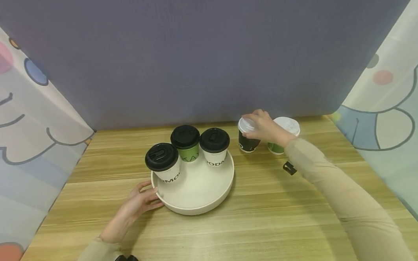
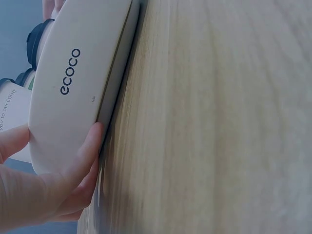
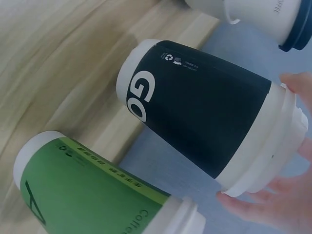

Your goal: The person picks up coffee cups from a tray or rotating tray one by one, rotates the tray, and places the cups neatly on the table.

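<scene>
My left hand [image 1: 140,203] grips the left rim of a round cream tray [image 1: 198,196], thumb at the rim and fingers against its outer side; the left wrist view shows "ecoco" on that wall. On the tray stand a white cup [image 1: 168,174] at left, a green cup [image 1: 189,154] at the back and another white cup [image 1: 214,157] at right, all with black lids. To the tray's right, my right hand [image 1: 265,129] holds a black-sleeved paper cup [image 3: 204,107] by its white lid, fingers around the lid's edge. The cup looks upright.
Just right of that cup stands a green cup [image 3: 87,185] with a white lid, partly behind my right hand in the head view. The wooden table [image 1: 214,240] meets a grey panel [image 1: 205,59] at the back. Cartoon-printed curtains [image 1: 9,117] hang at both sides.
</scene>
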`<state>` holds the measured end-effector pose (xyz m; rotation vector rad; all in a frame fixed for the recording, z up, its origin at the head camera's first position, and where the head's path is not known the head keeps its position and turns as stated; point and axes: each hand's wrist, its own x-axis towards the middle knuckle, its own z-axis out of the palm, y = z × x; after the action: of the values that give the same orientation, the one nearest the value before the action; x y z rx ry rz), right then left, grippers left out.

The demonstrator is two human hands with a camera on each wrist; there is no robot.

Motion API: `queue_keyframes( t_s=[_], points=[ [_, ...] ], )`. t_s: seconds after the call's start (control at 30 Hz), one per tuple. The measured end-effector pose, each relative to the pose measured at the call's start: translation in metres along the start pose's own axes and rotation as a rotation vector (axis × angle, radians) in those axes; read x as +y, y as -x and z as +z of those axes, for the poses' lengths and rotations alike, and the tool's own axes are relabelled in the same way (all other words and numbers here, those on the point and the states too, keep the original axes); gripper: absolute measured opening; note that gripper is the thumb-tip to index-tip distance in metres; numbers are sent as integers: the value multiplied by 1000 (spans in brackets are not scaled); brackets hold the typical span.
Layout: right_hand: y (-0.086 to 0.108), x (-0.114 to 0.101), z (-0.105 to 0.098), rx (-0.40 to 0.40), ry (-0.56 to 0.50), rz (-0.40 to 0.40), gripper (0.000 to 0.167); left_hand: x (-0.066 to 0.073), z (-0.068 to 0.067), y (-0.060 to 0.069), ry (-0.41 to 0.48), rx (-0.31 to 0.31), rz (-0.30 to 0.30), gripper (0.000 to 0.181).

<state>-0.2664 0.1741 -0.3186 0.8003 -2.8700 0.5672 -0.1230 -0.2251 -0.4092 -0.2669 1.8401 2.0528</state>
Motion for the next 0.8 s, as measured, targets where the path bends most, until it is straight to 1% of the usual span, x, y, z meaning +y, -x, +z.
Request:
queue_keyframes(
  t_s=[0.33,0.47,0.8],
  points=[
    [-4,6,8,13,2,-14,61,2,0,0,1,-4,-4,66],
    [-4,8,11,8,5,-6,62,1,0,0,-7,-5,-2,66],
    [-3,7,13,8,13,-9,62,0,0,0,-8,-1,-1,66]
  ],
)
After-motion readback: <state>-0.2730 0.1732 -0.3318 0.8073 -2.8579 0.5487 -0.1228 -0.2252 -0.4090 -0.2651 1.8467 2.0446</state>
